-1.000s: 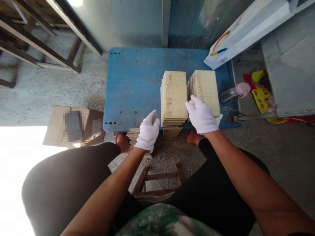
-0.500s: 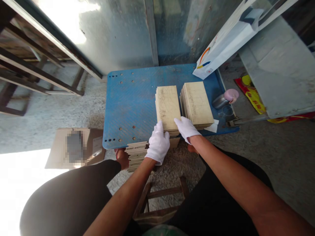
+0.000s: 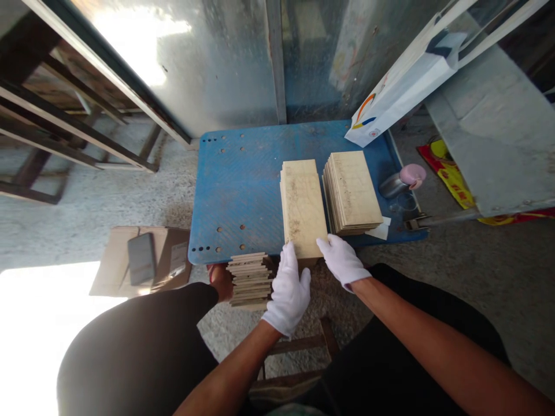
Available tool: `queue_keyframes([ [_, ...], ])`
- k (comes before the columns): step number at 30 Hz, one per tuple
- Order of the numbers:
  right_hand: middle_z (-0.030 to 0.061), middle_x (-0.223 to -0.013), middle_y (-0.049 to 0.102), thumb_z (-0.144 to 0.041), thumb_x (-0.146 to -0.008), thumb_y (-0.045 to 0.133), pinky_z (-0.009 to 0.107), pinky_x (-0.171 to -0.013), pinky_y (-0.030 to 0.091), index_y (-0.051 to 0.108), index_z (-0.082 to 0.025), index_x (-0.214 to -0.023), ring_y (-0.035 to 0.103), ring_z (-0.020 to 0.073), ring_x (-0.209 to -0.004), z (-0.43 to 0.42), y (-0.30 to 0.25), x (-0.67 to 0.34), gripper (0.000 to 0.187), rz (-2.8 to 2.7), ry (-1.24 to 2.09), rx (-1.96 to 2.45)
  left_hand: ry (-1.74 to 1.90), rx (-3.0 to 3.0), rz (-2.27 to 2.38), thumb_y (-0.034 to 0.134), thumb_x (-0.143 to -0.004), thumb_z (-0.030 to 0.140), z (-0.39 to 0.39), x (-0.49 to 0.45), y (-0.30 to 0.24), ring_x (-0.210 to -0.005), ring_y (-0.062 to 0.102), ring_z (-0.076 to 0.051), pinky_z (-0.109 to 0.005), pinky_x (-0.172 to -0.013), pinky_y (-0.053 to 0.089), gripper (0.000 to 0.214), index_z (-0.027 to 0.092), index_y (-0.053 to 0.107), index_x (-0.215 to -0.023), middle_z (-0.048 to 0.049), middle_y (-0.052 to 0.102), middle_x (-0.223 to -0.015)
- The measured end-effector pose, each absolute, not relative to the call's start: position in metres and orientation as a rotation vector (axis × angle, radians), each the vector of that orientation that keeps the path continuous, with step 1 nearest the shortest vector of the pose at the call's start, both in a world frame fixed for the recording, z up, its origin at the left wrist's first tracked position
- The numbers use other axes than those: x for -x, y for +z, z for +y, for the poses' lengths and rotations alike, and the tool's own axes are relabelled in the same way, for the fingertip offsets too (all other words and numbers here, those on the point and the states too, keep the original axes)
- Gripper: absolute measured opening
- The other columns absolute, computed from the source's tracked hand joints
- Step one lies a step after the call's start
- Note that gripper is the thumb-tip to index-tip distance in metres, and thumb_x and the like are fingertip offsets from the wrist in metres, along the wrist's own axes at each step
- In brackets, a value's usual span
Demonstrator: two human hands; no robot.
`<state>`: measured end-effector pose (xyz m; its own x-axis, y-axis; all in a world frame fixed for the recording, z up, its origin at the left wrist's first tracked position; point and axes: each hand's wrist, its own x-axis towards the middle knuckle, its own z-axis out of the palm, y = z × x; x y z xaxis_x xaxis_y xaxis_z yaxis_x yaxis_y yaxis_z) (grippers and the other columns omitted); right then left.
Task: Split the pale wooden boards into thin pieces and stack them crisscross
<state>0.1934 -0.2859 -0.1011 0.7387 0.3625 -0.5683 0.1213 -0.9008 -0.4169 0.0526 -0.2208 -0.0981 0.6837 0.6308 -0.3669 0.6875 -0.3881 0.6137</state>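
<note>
Two stacks of beige tiles lie on a blue platform [image 3: 243,185]. My left hand [image 3: 289,289], in a white glove, rests with straight fingers against the near end of the left tile stack [image 3: 302,199]. My right hand [image 3: 342,261], also gloved, has its fingers curled on the near right corner of that same stack. The right tile stack [image 3: 353,190] stands just beside it, untouched. A third, uneven pile of tiles [image 3: 249,280] sits on the floor below the platform's near edge, left of my left hand.
A white paper bag [image 3: 403,75] leans at the platform's far right corner. A metal cup with a pink lid [image 3: 401,180] lies at the right edge. A flattened cardboard box with a phone [image 3: 141,260] is on the floor left. A wooden stool [image 3: 299,352] stands between my knees.
My right hand moved from the right stack to the near corner of the left stack. My left hand came to that stack's near end. The view tilted up.
</note>
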Motion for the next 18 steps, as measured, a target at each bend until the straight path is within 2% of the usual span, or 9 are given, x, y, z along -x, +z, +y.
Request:
queue_keyframes([
  [2,0.006,-0.074,0.059,-0.046,-0.091,0.042,0.03,-0.063,0.032,0.056,-0.019,-0.079,0.052,0.0195,-0.07,-0.291,-0.104,-0.188,0.033,-0.308,0.962,2.563,-0.164,-1.945,1.116,0.056,-0.088,0.03,-0.222,-0.045,-0.095,-0.122,0.058,-0.033,-0.045,-0.108,0.041,0.069,0.017,0.033,-0.151,-0.017,0.058,-0.136],
  [4,0.0039,-0.069,0.056,-0.05,-0.088,0.044,0.03,-0.06,0.032,0.055,-0.02,-0.078,0.05,0.0191,-0.065,-0.292,-0.109,-0.189,0.034,-0.22,0.934,2.528,-0.122,-1.731,1.153,0.061,-0.086,0.031,-0.216,-0.045,-0.097,-0.115,0.063,-0.031,-0.044,-0.105,0.044,0.066,0.018,0.04,-0.147,-0.0162,0.065,-0.127],
  [6,0.0025,-0.066,0.055,-0.053,-0.086,0.046,0.03,-0.058,0.033,0.056,-0.02,-0.078,0.05,0.0191,-0.063,-0.289,-0.114,-0.195,0.035,-0.15,0.853,2.482,-0.01,-1.477,1.094,0.063,-0.085,0.031,-0.205,-0.052,-0.102,-0.112,0.064,-0.026,-0.038,-0.101,0.047,0.057,0.016,0.05,-0.138,-0.0144,0.068,-0.122],
  [9,0.0023,-0.066,0.056,-0.054,-0.085,0.045,0.03,-0.059,0.034,0.057,-0.02,-0.08,0.05,0.0197,-0.065,-0.284,-0.117,-0.204,0.036,-0.118,0.707,2.44,-0.026,-1.147,1.028,0.066,-0.083,0.035,-0.187,-0.065,-0.11,-0.091,0.069,-0.019,-0.028,-0.08,0.055,0.043,0.014,0.062,-0.121,-0.0118,0.072,-0.109],
  [11,0.0034,-0.069,0.058,-0.054,-0.085,0.046,0.03,-0.061,0.036,0.058,-0.02,-0.081,0.052,0.0204,-0.069,-0.28,-0.116,-0.209,0.037,-0.138,0.666,2.44,-0.129,-1.02,1.037,0.069,-0.08,0.036,-0.179,-0.072,-0.114,-0.073,0.068,-0.015,-0.024,-0.065,0.054,0.039,0.013,0.065,-0.111,-0.0104,0.073,-0.097],
  [13,0.0052,-0.074,0.06,-0.054,-0.085,0.047,0.03,-0.064,0.037,0.058,-0.019,-0.082,0.054,0.0214,-0.074,-0.278,-0.112,-0.211,0.037,-0.184,0.685,2.458,-0.183,-0.951,1.036,0.073,-0.078,0.034,-0.175,-0.075,-0.118,-0.061,0.065,-0.011,-0.022,-0.058,0.051,0.038,0.011,0.066,-0.107,-0.0087,0.073,-0.087],
  [18,0.0084,-0.081,0.062,-0.053,-0.086,0.049,0.032,-0.071,0.038,0.058,-0.019,-0.083,0.055,0.0232,-0.08,-0.273,-0.102,-0.218,0.035,-0.283,0.728,2.504,-0.163,-0.872,0.96,0.081,-0.067,0.041,-0.181,-0.066,-0.132,-0.056,0.062,-0.009,-0.019,-0.052,0.047,0.048,0.011,0.067,-0.103,-0.0071,0.071,-0.081],
])
